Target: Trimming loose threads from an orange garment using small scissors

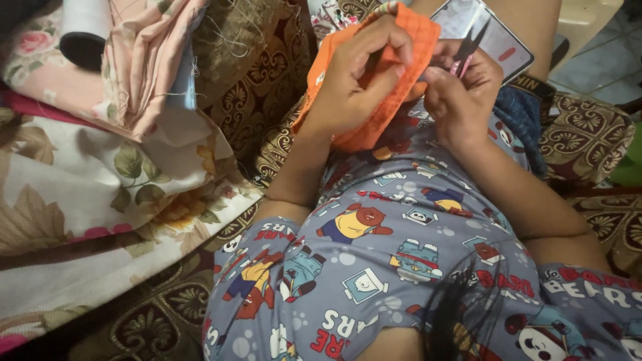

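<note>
My left hand (358,77) grips a folded piece of orange checked cloth (374,127) held up over my lap. My right hand (461,93) is closed around a small pair of thread snips (470,48) with pink handles and dark blades that point up, right beside the cloth's upper edge. Both hands touch at the cloth. A phone (491,33) with a lit screen lies on my leg just behind the snips.
A heap of floral and pink fabrics (100,154) lies at the left on a brown patterned cushion (257,87). A dark blue cloth (528,113) sits at the right. My grey cartoon-print shirt (401,247) fills the foreground.
</note>
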